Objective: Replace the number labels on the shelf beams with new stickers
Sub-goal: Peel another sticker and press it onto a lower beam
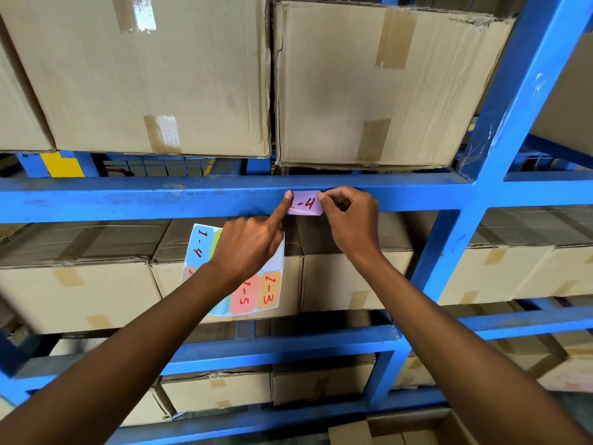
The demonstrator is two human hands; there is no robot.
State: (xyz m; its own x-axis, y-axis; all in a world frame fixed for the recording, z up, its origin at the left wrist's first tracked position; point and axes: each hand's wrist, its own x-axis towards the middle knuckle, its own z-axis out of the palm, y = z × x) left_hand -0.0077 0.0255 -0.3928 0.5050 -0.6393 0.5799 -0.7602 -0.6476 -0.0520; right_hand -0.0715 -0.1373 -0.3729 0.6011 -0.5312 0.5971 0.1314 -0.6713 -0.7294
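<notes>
Nearest us, our left hand (pixel 247 248) grips the sticker sheet (pixel 256 293) while its forefinger presses the purple label (pixel 305 203); our right hand (pixel 349 216) pinches that label's right end. The label sits on the shelf beam (pixel 128 200), near its right end. We judge this the sticking step; next, smooth it flat.

A sticker (pixel 305 203) lies on the shelf beam (pixel 160 197), between the left hand (pixel 248 245) and right hand (pixel 351 220); cardboard boxes (pixel 369 85) sit above.
</notes>
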